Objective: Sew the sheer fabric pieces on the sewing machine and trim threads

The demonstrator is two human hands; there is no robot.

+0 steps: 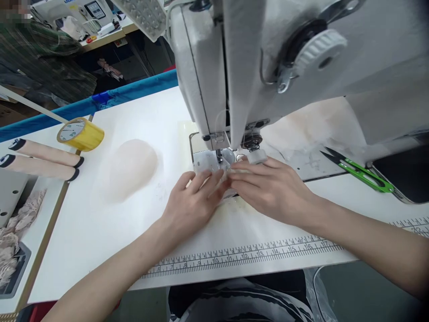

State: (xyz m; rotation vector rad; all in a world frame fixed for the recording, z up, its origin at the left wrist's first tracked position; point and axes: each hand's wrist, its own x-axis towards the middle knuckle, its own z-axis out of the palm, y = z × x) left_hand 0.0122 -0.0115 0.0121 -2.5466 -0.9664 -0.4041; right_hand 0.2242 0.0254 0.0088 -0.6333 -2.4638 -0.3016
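Both my hands meet at the needle area of a white sewing machine, just in front of its presser foot. My left hand has its fingers bent down, with thumb and forefinger drawn together by the metal plate. From the other side, my right hand brings its fingertips against the left ones. Something thin and see-through seems to lie between the fingertips, but they mostly cover it and I cannot make out its kind. A sheer beige fabric piece with a rounded edge rests on the table to the left.
Green-handled thread snips lie beside a dark phone at right. More pale fabric sits under the machine arm. Yellow tape and beige thread spools stand left. A printed ruler borders the front edge. A person is at upper left.
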